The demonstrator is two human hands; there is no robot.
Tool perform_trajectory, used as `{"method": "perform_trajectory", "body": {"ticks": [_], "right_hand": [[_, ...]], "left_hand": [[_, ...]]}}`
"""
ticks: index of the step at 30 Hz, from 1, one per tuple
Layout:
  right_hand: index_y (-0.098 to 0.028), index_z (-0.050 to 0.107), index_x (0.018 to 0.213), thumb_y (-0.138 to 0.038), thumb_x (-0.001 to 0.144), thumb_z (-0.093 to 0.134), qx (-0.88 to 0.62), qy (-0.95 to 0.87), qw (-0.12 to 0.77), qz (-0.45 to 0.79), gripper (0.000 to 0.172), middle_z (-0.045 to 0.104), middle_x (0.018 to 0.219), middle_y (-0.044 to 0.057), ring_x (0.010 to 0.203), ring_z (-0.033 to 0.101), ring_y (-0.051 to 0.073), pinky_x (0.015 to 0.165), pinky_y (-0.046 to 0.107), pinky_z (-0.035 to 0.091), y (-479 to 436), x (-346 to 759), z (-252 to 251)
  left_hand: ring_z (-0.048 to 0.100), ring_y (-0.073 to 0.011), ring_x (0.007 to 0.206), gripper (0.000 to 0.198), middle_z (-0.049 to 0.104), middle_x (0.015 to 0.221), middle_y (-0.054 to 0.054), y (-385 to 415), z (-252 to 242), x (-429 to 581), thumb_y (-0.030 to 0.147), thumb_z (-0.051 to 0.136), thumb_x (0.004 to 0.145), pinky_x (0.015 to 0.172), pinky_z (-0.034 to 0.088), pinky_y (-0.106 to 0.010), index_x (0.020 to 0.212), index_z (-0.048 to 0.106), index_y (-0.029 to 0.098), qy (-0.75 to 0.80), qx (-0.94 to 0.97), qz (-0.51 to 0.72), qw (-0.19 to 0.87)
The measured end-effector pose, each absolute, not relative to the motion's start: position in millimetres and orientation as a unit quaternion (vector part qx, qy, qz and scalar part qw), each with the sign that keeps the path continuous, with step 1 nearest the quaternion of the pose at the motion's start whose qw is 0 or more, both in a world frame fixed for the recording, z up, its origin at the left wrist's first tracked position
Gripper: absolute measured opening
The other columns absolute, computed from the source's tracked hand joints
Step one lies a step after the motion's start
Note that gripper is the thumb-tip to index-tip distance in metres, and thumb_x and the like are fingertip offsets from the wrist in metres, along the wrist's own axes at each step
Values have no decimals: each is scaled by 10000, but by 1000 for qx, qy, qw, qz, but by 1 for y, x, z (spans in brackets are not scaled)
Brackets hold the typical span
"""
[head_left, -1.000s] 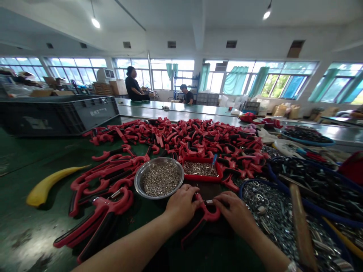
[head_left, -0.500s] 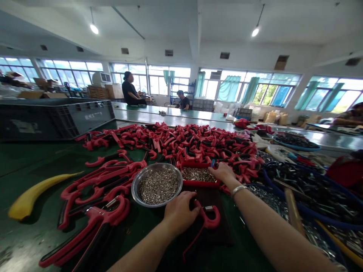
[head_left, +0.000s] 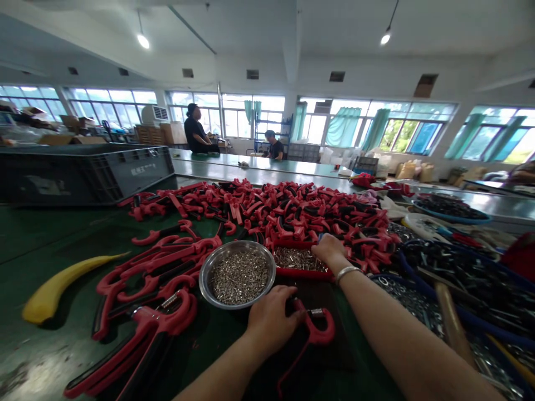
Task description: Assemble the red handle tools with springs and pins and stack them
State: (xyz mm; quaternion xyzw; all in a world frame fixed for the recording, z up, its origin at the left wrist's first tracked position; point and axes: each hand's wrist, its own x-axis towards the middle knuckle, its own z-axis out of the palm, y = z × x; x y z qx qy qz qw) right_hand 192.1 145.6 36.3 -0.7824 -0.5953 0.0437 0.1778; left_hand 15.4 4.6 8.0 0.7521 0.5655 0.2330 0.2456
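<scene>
1. The person's left hand [head_left: 271,320] is at lower centre of the frame, its fingers [head_left: 292,318] closed around a red-and-black hooked handle [head_left: 324,334].
2. The handle's hook lies just right of those fingers, with a small metal spring [head_left: 316,312] along its top. Its long axis runs from the hook down and left toward the bottom edge. The left hand is much nearer to it than the right.
3. The right hand [head_left: 330,250], with a bracelet [head_left: 346,272] at the wrist, is farther up, at the edge of a red tray [head_left: 303,273] of small silver pieces. Its fingertips are hidden, so whether they grip anything cannot be told.
4. A steel bowl [head_left: 204,281] of similar pieces sits left of the tray.
5. A heap of red-and-black handles [head_left: 259,214] covers the green surface [head_left: 50,262] beyond. A blue-rimmed tub of metal washers [head_left: 422,285] lies at right.
</scene>
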Motion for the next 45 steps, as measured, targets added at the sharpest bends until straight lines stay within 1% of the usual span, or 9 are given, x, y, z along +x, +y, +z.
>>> {"method": "perform_trajectory", "body": {"ticks": [8,12,14,16,22,27,37,42,45], "right_hand": [[-117,411,1096,-268,845,476,-692,-609,386,34,300,610,865,94,801,594,207,730,350,468,86,191,50],[-203,322,1103,-380,888,353,-595,-645,466,116,280,627,827,45,614,614,159,563,273,503,18,184,38],[-226,345,1056,-407,862,417,-541,-647,497,203,275,627,808,29,577,614,155,534,274,512,-6,182,27],[-233,358,1026,-396,844,462,-517,-650,498,250,266,623,783,18,573,619,159,550,288,521,-18,182,16],[-234,409,953,-366,825,498,-548,-673,453,204,204,630,756,22,694,642,199,625,307,518,-18,187,-2],[-238,394,925,-383,854,461,-536,-641,482,264,175,637,757,26,697,649,190,628,302,533,-16,185,-8],[-231,397,872,-292,864,364,-525,-761,376,64,70,584,751,54,612,600,206,550,314,452,-21,170,-1],[-197,414,880,-329,723,446,-583,-695,377,190,208,567,709,70,710,578,262,660,394,437,6,167,14],[-218,393,814,-298,698,448,-577,-680,368,264,151,529,591,1,580,562,204,578,344,455,19,170,16]], "left_hand": [[515,-233,1080,554,568,1187,-69,3,6,15,441,550,721,931,378,-328,1204,513,172,589,731,230,255],[535,-219,1038,528,557,1193,-66,3,3,11,425,515,751,893,404,-303,1217,499,177,572,740,228,272],[548,-219,1004,529,554,1191,-61,3,2,10,422,522,747,844,430,-297,1223,492,190,568,740,227,280],[548,-224,993,531,549,1196,-63,4,1,10,423,529,744,818,437,-297,1220,496,191,569,739,226,281],[546,-226,973,553,546,1194,-76,5,0,10,442,539,736,810,431,-308,1222,495,182,567,738,228,288],[548,-221,955,542,546,1190,-74,5,-2,10,446,537,743,789,438,-304,1215,500,182,567,737,234,285],[542,-227,976,528,554,1176,-67,4,-3,10,457,531,748,793,442,-307,1205,506,193,567,729,245,294],[546,-223,982,509,564,1169,-55,5,-5,11,433,544,744,793,448,-301,1198,511,206,566,724,258,298],[547,-212,993,484,569,1169,-41,4,-5,11,405,549,746,830,436,-291,1190,520,214,558,729,259,300]]}}
